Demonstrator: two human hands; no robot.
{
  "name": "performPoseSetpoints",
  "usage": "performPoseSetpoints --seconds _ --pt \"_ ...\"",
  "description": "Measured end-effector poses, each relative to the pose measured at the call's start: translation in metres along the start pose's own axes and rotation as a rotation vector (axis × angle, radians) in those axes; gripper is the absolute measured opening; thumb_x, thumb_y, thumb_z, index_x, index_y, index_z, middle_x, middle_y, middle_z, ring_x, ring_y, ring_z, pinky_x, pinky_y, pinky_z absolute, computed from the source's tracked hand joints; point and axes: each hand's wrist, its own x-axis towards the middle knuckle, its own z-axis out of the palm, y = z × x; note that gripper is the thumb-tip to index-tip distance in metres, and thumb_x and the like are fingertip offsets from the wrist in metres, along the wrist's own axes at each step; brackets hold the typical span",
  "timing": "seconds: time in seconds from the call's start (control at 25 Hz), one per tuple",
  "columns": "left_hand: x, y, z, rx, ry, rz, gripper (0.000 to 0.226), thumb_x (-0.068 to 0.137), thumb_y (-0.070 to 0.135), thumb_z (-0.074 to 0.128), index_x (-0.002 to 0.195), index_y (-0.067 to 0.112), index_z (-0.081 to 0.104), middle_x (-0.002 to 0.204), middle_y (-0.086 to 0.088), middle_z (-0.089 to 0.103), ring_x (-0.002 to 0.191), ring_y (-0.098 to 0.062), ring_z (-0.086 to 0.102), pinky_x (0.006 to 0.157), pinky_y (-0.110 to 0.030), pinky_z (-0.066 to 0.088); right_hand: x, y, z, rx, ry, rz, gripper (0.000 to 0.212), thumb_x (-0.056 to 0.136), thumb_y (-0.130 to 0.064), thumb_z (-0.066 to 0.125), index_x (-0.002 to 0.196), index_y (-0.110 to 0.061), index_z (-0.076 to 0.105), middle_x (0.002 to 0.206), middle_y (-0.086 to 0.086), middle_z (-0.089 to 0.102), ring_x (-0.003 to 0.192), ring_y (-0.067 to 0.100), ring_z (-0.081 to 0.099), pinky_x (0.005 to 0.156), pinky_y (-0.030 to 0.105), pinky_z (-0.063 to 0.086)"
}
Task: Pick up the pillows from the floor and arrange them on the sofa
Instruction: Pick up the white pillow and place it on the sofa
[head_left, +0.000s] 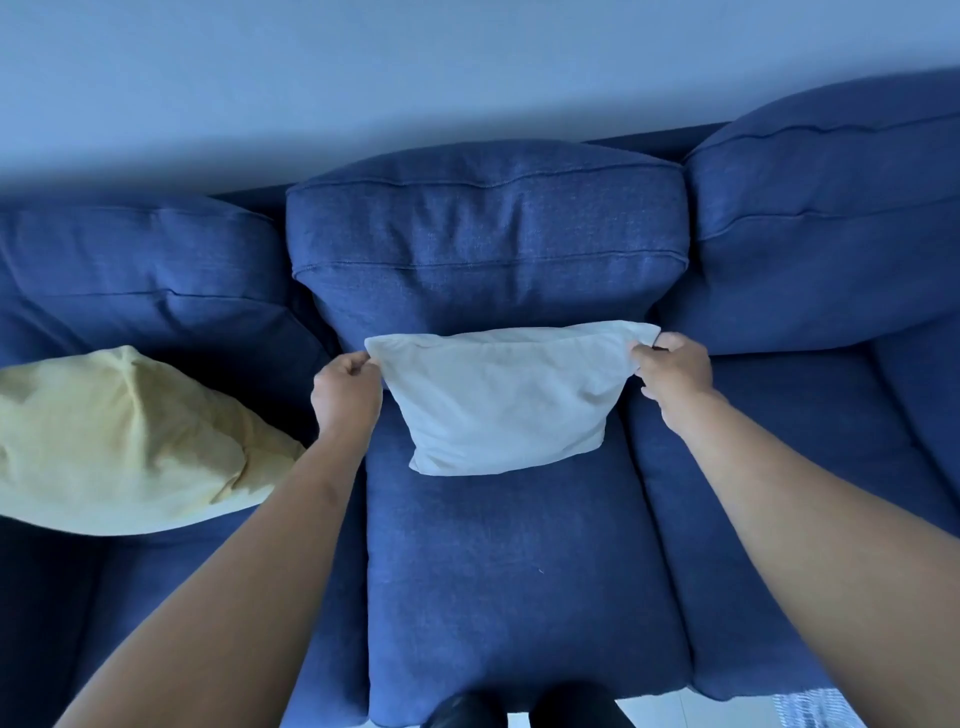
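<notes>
White pillow (506, 400): stood on the middle seat of the blue sofa (519, 571), leaning against the middle back cushion (483, 234). Left hand (345, 397): fingers pinched shut on the pillow's upper left corner. Right hand (672, 371): fingers pinched shut on its upper right corner. Yellow pillow (119, 441): lay on the left seat, well apart from the white one. Pale wall (415, 67): behind the sofa.

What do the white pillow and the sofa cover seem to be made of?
White pillow: probably a smooth, matte cotton-like cloth over soft filling; it creases and sags where the fingers pinch its corners. Sofa: a coarser blue woven fabric, matte, with visible weave texture and stitched seams. The exact fibres cannot be told.
</notes>
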Motion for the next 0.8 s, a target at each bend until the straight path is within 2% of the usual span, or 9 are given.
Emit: performPoseSetpoints --seconds 0.08,0.2,0.32,0.44,0.52,0.56,0.64,0.72,0.8 --pt "-0.019 -0.002 -0.001 0.040 -0.030 -0.003 0.014 0.097 0.028 0.059 0.097 0.026 0.074 0.090 0.011 0.074 0.093 -0.020 0.075 0.091 -0.045 0.064 -0.012 0.004 -0.003 0.032 -0.022 0.021 0.027 0.076 -0.041 0.069 0.097 -0.026 0.068 0.106 -0.002 0.075 0.103 0.024 0.072 0.093 0.051 0.060" --pt "-0.055 -0.012 0.000 0.135 -0.132 0.009 0.017 0.096 0.028 0.054 0.081 0.022 0.059 0.075 0.001 0.062 0.069 -0.021 0.056 0.063 -0.038 0.049 -0.044 0.011 -0.009 0.048 -0.079 0.012 0.041 0.079 -0.040 0.067 0.116 -0.025 0.073 0.116 -0.008 0.075 0.109 0.018 0.070 0.099 0.045 0.057" --pt "-0.093 -0.023 0.003 0.255 -0.262 0.078 0.029 0.098 0.025 0.049 0.072 0.012 0.047 0.067 -0.002 0.047 0.059 -0.017 0.037 0.054 -0.030 0.032 -0.085 0.020 -0.021 0.015 -0.085 -0.011 0.022 0.086 -0.036 0.063 0.103 -0.030 0.076 0.110 -0.013 0.075 0.107 0.013 0.070 0.094 0.040 0.059" --pt "-0.126 -0.033 0.008 0.361 -0.342 0.143 0.038 0.101 0.022 0.046 0.065 0.016 0.034 0.061 0.002 0.037 0.057 -0.020 0.032 0.046 -0.027 0.030 -0.122 0.029 -0.037 -0.045 -0.075 -0.063 0.015 0.094 -0.030 0.059 0.091 -0.033 0.074 0.103 -0.015 0.073 0.103 0.011 0.068 0.073 0.026 0.052" --pt "-0.141 -0.039 0.014 0.432 -0.411 0.222 0.033 0.103 0.026 0.047 0.075 0.011 0.056 0.072 -0.007 0.058 0.070 -0.033 0.052 0.058 -0.035 0.046 -0.146 0.042 -0.051 -0.119 -0.058 -0.079 0.022 0.098 -0.032 0.055 0.103 -0.023 0.074 0.105 -0.008 0.073 0.100 0.014 0.064 0.071 0.028 0.049" --pt "-0.147 -0.041 0.019 0.457 -0.453 0.267 0.031 0.105 0.030 0.048 0.097 0.009 0.071 0.095 -0.010 0.074 0.092 -0.036 0.066 0.076 -0.039 0.055 -0.155 0.051 -0.058 -0.145 -0.032 -0.092 0.027 0.098 -0.035 0.054 0.101 -0.015 0.072 0.099 -0.002 0.072 0.093 0.018 0.064 0.072 0.033 0.050" --pt "-0.162 -0.042 0.029 0.513 -0.521 0.361 0.043 0.108 0.036 0.050 0.143 0.016 0.066 0.144 -0.004 0.070 0.130 -0.026 0.065 0.104 -0.036 0.051 -0.170 0.075 -0.072 -0.181 0.023 -0.112 0.031 0.096 -0.038 0.050 0.086 -0.012 0.062 0.081 -0.002 0.064 0.077 0.020 0.059 0.074 0.039 0.047" --pt "-0.179 -0.038 0.041 0.577 -0.583 0.482 0.051 0.110 0.038 0.050 0.156 0.018 0.054 0.160 -0.001 0.057 0.142 -0.023 0.057 0.115 -0.035 0.044 -0.181 0.099 -0.083 -0.251 0.015 -0.082 0.035 0.101 -0.040 0.048 0.121 -0.017 0.066 0.121 -0.002 0.068 0.117 0.022 0.060 0.099 0.041 0.043" --pt "-0.202 -0.035 0.059 0.649 -0.643 0.628 0.057 0.111 0.037 0.049 0.163 0.015 0.043 0.171 -0.001 0.042 0.156 -0.023 0.042 0.125 -0.037 0.034 -0.194 0.126 -0.097 -0.330 0.035 -0.067 0.061 0.105 -0.040 0.046 0.157 -0.010 0.036 0.166 0.007 0.035 0.156 0.026 0.025 0.122 0.041 0.024"
